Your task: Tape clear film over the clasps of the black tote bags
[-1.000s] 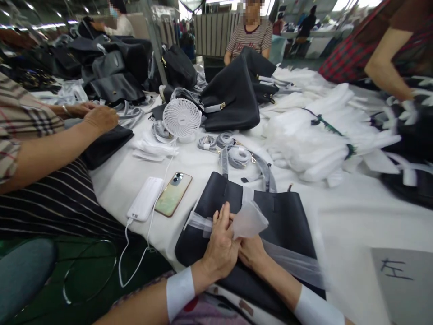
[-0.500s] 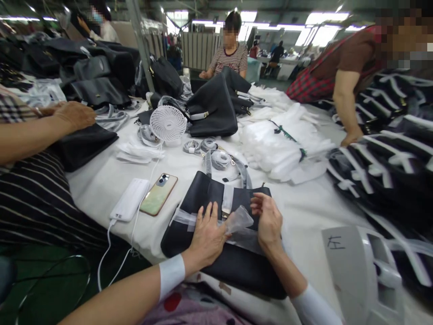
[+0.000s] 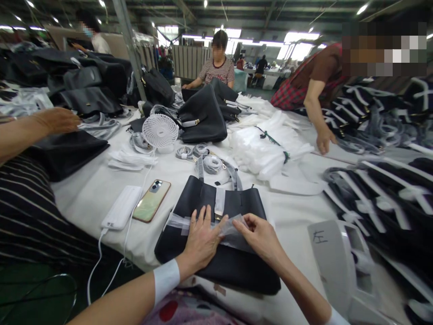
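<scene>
A black handbag [image 3: 240,266] lies flat before me, its wrapped grey handles [image 3: 233,174] stretched away from me. A white wrap covers its middle strap [image 3: 219,201], above a small metal clasp [image 3: 218,217]. Across the front runs a translucent plastic strip [image 3: 233,231]. My left hand [image 3: 202,239] rests on the bag with its fingers extended, pressing over the strip beside the clasp. With thumb and fingers pinched together, my right hand [image 3: 260,234] holds the strip's loose end just right of the clasp.
Left of the bag are a phone [image 3: 152,201] and a white power bank [image 3: 122,207] with cables. Beyond stand a small white fan [image 3: 160,131], coiled straps [image 3: 212,164] and a white heap [image 3: 259,149]. A grey tape dispenser [image 3: 333,257] is at right. Co-workers' arms reach in from both sides.
My right hand has come down and inward and now pinches the strip's end, which stood up loose before. My left hand stays on the bag. The view has shifted slightly right.
</scene>
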{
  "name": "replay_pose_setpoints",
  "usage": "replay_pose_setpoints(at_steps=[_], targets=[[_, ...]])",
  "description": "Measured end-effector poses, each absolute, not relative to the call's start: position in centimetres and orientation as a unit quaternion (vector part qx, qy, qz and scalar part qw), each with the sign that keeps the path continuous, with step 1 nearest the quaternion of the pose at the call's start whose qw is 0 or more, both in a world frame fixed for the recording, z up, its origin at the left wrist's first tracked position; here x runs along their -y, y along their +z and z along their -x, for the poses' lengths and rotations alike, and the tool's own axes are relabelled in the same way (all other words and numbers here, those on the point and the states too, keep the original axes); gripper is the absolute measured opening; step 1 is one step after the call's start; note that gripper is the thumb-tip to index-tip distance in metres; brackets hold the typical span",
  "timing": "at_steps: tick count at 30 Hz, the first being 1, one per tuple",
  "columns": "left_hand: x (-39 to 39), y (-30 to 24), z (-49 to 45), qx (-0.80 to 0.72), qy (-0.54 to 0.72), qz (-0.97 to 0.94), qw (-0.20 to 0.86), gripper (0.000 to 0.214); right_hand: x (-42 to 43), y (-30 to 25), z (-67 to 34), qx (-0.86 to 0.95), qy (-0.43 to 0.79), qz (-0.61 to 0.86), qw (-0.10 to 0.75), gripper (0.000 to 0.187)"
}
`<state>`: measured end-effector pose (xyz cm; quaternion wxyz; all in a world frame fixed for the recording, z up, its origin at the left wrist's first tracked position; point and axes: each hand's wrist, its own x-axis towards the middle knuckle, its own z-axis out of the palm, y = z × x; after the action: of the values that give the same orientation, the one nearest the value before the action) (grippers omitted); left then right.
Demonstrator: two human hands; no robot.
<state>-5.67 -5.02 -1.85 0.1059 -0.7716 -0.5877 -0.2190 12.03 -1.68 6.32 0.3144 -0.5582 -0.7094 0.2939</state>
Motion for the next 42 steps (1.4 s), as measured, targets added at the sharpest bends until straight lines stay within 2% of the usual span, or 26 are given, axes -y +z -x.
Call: replay_pose_setpoints(at_steps=[5, 13, 15, 17, 19, 21, 28, 36, 42], targets=[[5.0, -2.0, 5.9, 0.582, -0.207, 0.782, 0.087, 0.076, 4.6, 5.2, -12.9, 0.701, 0.235, 0.574, 0.353, 0.038], [4.7, -2.5, 6.6, 0.556, -0.221, 0.800, 0.049, 0.106, 3.8, 0.7, -14.6, 0.659, 0.212, 0.643, 0.328, 0.040], [4.9, -2.5, 6.9, 0.538, -0.225, 0.811, 0.050, 0.099, 3.4, 0.2, -14.6, 0.662, 0.209, 0.639, 0.331, 0.034], [5.1, -2.4, 7.2, 0.505, -0.220, 0.833, 0.060, 0.079, 3.3, 0.0, -14.7, 0.666, 0.211, 0.631, 0.338, 0.023], [5.3, -2.4, 7.6, 0.453, -0.200, 0.865, 0.076, 0.058, 3.5, 0.0, -14.9, 0.670, 0.215, 0.623, 0.341, 0.024], [5.4, -2.3, 7.9, 0.392, -0.167, 0.900, 0.093, 0.048, 3.7, 0.0, -14.9, 0.677, 0.215, 0.618, 0.337, 0.024], [4.8, -1.5, 6.7, 0.278, -0.094, 0.949, 0.114, 0.049, 3.6, 0.1, -14.9, 0.680, 0.209, 0.618, 0.334, 0.021], [5.3, -1.1, 3.8, 0.398, -0.088, 0.910, 0.077, 0.059, 3.6, -0.1, -15.1, 0.678, 0.207, 0.614, 0.347, 0.021], [5.8, -0.4, 2.3, 0.424, -0.099, 0.897, 0.078, 0.055, 3.4, -0.1, -15.1, 0.685, 0.186, 0.607, 0.358, 0.022]])
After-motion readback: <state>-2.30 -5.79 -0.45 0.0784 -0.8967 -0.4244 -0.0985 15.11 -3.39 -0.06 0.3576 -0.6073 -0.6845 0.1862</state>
